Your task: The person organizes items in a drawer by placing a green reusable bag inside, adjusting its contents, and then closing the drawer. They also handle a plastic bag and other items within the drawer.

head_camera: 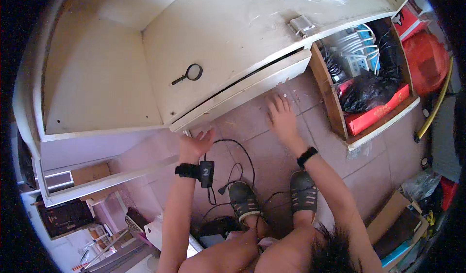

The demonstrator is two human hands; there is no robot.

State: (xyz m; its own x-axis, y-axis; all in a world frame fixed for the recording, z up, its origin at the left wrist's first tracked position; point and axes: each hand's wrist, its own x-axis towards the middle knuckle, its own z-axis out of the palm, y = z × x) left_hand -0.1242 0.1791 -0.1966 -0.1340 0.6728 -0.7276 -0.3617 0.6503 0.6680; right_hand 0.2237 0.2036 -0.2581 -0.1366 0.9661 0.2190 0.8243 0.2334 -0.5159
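Note:
My left hand [196, 144] is just below the left end of a long cream drawer front [240, 91], its palm partly turned up and its fingers apart. My right hand [282, 118] is farther right, over the tiled floor, with fingers spread and pointing toward the underside of the same drawer front. Neither hand visibly holds anything. A narrow dark gap runs along the drawer's top edge. On the cream cabinet surface [218, 47] above lies a black-rimmed magnifying glass [194, 72]. To the right of my right hand, a wooden drawer [329, 102] is pulled out.
The pulled-out drawer holds white-and-blue power strips [360, 53], a black plastic bag [371, 91] and a red box [378, 111]. A metal latch [302, 25] sits above it. A black cable [251, 160] loops beside my shoes. At lower right stands a cardboard box [387, 214].

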